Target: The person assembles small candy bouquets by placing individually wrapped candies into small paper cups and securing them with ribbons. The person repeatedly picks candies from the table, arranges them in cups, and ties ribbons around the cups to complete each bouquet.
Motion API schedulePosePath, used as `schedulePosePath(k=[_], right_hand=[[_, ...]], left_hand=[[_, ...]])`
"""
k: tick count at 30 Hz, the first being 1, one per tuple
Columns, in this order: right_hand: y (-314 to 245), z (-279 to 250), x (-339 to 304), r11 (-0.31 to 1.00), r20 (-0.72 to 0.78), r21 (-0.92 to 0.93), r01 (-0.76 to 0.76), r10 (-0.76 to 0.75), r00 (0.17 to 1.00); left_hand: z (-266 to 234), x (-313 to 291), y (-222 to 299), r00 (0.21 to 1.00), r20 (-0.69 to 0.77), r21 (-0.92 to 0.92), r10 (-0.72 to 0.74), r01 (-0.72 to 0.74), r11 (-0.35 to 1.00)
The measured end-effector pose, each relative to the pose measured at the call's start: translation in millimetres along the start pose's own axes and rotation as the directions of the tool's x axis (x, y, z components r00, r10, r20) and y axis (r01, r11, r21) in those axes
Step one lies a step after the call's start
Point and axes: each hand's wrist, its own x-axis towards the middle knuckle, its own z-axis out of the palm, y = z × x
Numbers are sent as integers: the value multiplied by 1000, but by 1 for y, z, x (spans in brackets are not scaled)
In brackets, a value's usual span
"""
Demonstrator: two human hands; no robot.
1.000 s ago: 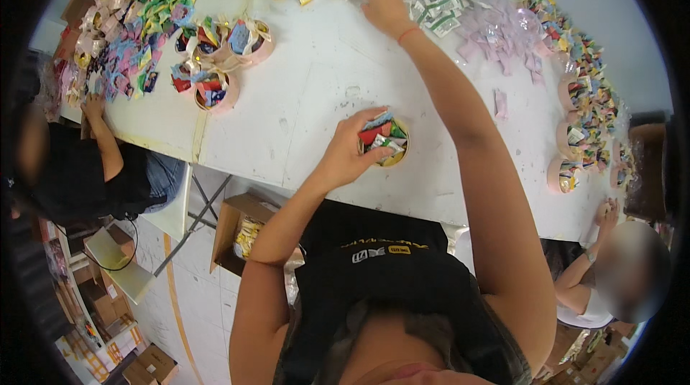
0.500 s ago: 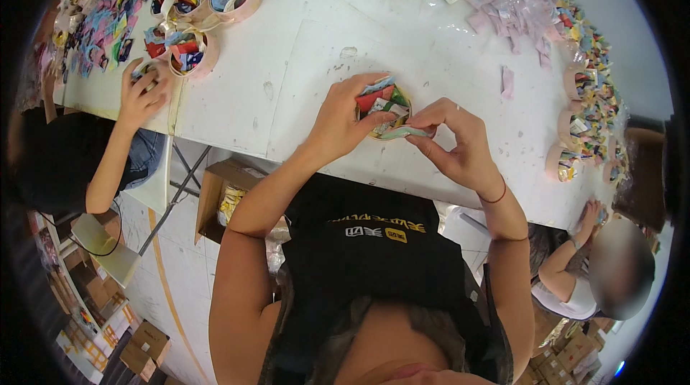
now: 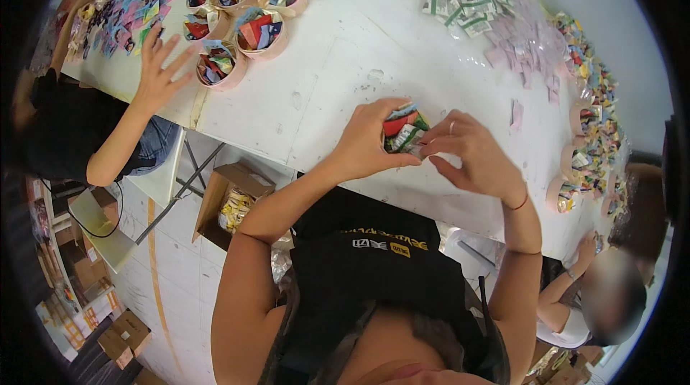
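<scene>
Over the near part of the table, a small round tub of mixed sachets (image 3: 399, 126) is gripped in my left hand (image 3: 364, 142). Its fingers wrap the far side and the thumb lies along the near rim. Red, blue, green and green-and-white sachets show at the top; my hands hide most of the tub's wall. My right hand (image 3: 480, 153) is bent in at the tub's right side, fingertips and thumb drawn together at the rim beside a shiny wrapper. Whatever sits between those fingertips is too small to make out.
Several filled pink tubs (image 3: 262, 53) stand at the left, where a co-worker's open hand (image 3: 154, 72) reaches in. Loose sachets (image 3: 467, 7) lie at the far right. More tubs (image 3: 564, 193) line the right edge, near another person. An open carton (image 3: 210, 205) sits below the table.
My view has shifted. The pale piece my right fingers pinched at the tub's near rim no longer sticks out. The co-worker's hand at left has let go of a tub and opened.
</scene>
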Motion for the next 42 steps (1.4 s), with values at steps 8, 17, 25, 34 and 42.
schedulePosePath(k=[8,17,25,34,42], right_hand=[[134,40,229,977,-610,-187,-100,-35,792],[152,47,215,929,-406,-303,-211,75,911],[2,2,-37,698,-245,671,-253,530,812],[-17,44,-41,910,-244,308,-277,357,902],[-28,58,-11,982,-399,-83,-172,126,909]], left_hand=[[5,4,-6,993,-5,65,115,-115,991],[1,1,-6,991,-11,102,130,-128,987],[10,1,1,998,-58,97,39,-34,995],[18,0,-20,996,-75,-144,-47,36,989],[17,-2,-20,996,-56,-142,-66,57,988]])
